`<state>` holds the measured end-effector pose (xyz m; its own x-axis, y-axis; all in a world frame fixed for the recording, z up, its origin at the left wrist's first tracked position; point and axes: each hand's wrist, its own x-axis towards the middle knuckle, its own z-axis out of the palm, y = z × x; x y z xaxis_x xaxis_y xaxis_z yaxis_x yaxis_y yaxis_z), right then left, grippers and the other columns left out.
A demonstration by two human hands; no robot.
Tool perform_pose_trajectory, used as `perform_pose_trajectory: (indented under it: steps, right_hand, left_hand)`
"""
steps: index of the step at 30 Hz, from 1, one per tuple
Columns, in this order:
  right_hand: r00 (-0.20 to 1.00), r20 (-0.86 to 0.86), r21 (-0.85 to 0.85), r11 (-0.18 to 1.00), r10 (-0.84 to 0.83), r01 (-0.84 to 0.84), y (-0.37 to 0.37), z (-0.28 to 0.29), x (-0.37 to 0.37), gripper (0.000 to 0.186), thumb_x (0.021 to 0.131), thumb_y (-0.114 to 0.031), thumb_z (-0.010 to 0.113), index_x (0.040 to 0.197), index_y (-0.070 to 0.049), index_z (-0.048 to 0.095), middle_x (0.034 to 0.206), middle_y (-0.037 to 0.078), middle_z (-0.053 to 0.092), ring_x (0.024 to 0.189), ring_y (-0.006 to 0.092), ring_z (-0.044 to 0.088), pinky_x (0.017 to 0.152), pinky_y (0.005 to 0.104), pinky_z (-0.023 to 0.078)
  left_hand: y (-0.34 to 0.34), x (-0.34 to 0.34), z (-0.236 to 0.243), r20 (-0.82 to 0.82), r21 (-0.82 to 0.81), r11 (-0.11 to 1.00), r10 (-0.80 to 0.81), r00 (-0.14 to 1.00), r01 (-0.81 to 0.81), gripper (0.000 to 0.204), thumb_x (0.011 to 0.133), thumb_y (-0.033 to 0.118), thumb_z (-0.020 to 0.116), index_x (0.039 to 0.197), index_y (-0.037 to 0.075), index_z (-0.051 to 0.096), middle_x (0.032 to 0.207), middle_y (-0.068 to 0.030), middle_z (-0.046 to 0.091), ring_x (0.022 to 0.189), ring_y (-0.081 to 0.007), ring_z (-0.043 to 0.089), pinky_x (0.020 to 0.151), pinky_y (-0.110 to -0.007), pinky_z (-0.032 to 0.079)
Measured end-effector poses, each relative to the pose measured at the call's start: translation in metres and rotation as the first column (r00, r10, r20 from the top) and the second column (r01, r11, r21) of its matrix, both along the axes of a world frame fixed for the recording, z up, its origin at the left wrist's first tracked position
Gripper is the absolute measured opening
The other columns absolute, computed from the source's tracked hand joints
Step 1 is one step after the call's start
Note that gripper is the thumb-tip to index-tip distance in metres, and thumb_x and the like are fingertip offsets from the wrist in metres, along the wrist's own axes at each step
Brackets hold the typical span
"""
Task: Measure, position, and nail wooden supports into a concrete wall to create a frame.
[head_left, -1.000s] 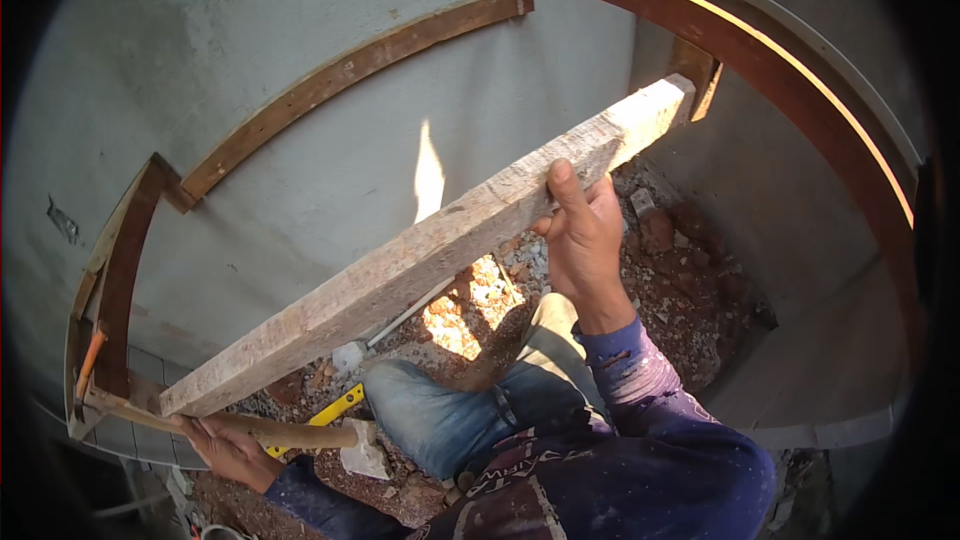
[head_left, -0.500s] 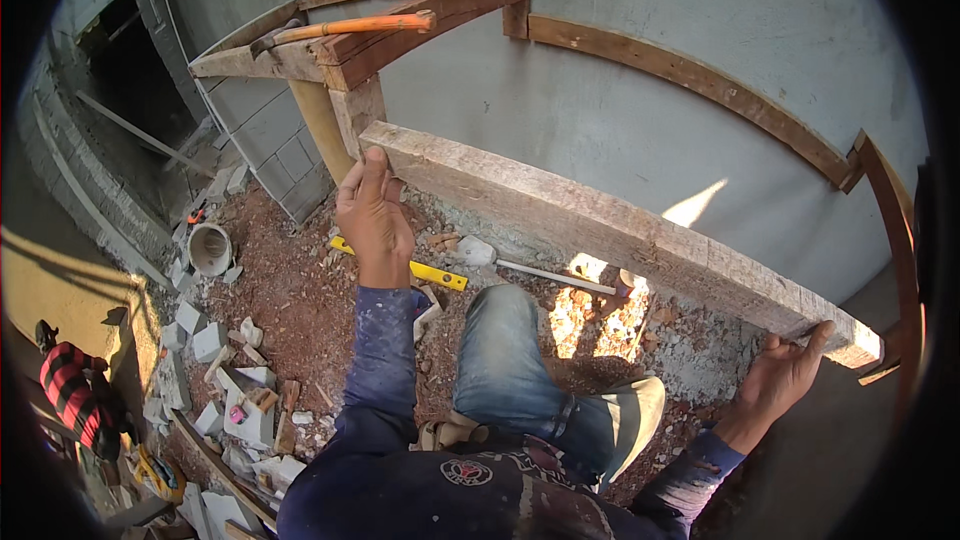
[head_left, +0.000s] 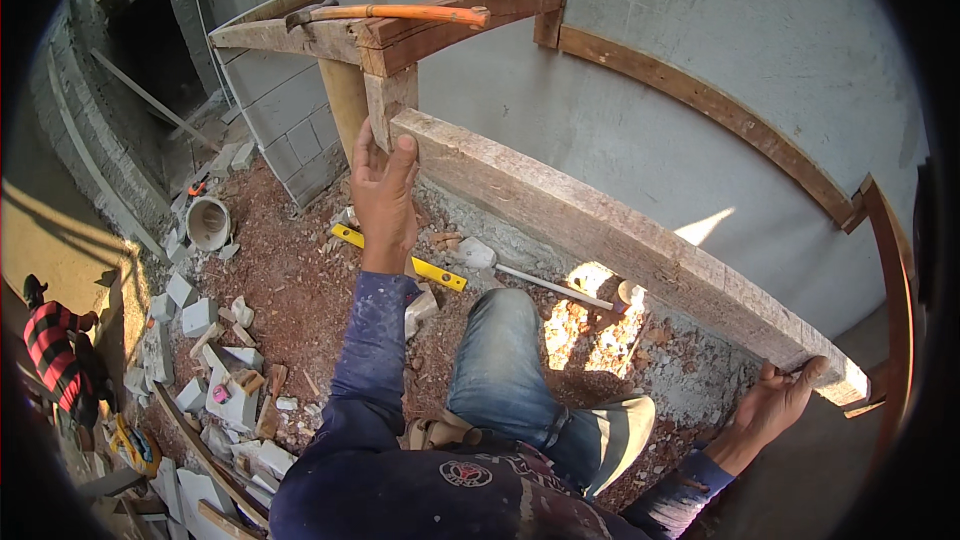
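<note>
A long, rough wooden plank (head_left: 630, 235) slants across the view, its left end beside a short wooden upright (head_left: 391, 100) under a timber frame (head_left: 460, 25). My left hand (head_left: 385, 205) is raised to that joint. Its fingers and thumb straddle the upright's lower end, the thumb close against the plank's end; some fingertips are hidden. Near the plank's right end, my right hand (head_left: 775, 405) holds the lower edge from beneath, thumb against its face. A hammer (head_left: 400, 13) with an orange handle lies across the top of the frame.
Below the plank, a yellow spirit level (head_left: 440, 274) and a pale-headed, long-handled tool (head_left: 545, 280) lie on rubble. A white bucket (head_left: 208, 224) and broken blocks (head_left: 235, 405) are at left. A person in a red-and-black striped top (head_left: 58, 350) stands at far left. A grey wall (head_left: 680, 10) rises behind.
My view has shifted slightly. My left hand's fingers have moved from a bent pinch at the plank's end to reach up around the upright. My right hand keeps its hold.
</note>
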<state>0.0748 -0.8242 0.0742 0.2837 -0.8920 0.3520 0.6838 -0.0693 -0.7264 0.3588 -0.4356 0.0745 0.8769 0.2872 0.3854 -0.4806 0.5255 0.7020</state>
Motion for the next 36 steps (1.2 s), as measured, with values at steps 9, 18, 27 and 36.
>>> perform_pose_trajectory:
  steps: [9,18,27,36]
  right_hand:
    - [0.994,0.005,-0.033,0.994,0.108,-0.108,-0.015,-0.015,-0.004,0.043,0.1,-0.036,0.057,0.126,0.0,0.055,0.116,0.008,0.065,0.101,0.0145,0.064,0.077,0.027,0.059]
    - [1.0,-0.004,-0.023,1.0,-0.009,0.009,-0.001,-0.01,0.004,0.036,0.103,-0.036,0.053,0.118,-0.003,0.05,0.103,0.007,0.062,0.086,0.0156,0.064,0.073,0.0295,0.056]
    - [0.989,0.092,0.058,0.99,0.119,-0.125,0.007,0.008,-0.002,0.06,0.095,-0.044,0.063,0.126,0.0,0.037,0.115,0.015,0.056,0.101,0.0232,0.066,0.07,0.0373,0.064]
    - [0.906,0.373,0.218,0.968,-0.199,0.123,-0.07,-0.002,-0.066,0.036,0.103,-0.037,0.052,0.119,-0.005,0.057,0.108,0.008,0.062,0.095,0.0178,0.061,0.084,0.0352,0.052]
  left_hand:
    - [-0.001,-0.002,-0.008,0.034,0.007,0.987,0.158,0.987,-0.158,0.075,0.091,0.022,0.074,0.148,-0.002,0.033,0.139,-0.0134,0.048,0.125,-0.0214,0.051,0.103,-0.034,0.045]
    - [0.021,0.053,-0.067,0.065,0.026,0.997,0.068,0.996,-0.07,0.065,0.097,0.024,0.064,0.148,0.002,0.029,0.129,-0.0184,0.053,0.114,-0.0298,0.058,0.095,-0.041,0.052]
    - [-0.033,0.046,0.007,-0.021,-0.164,0.969,0.183,0.983,-0.184,0.055,0.101,0.029,0.054,0.136,-0.009,0.036,0.138,-0.0258,0.045,0.119,-0.0365,0.055,0.099,-0.05,0.053]
    - [0.009,0.116,-0.015,-0.162,-0.054,0.909,0.401,0.902,-0.414,0.046,0.089,0.024,0.06,0.113,-0.014,0.053,0.12,-0.0233,0.057,0.099,-0.0349,0.065,0.08,-0.049,0.063]
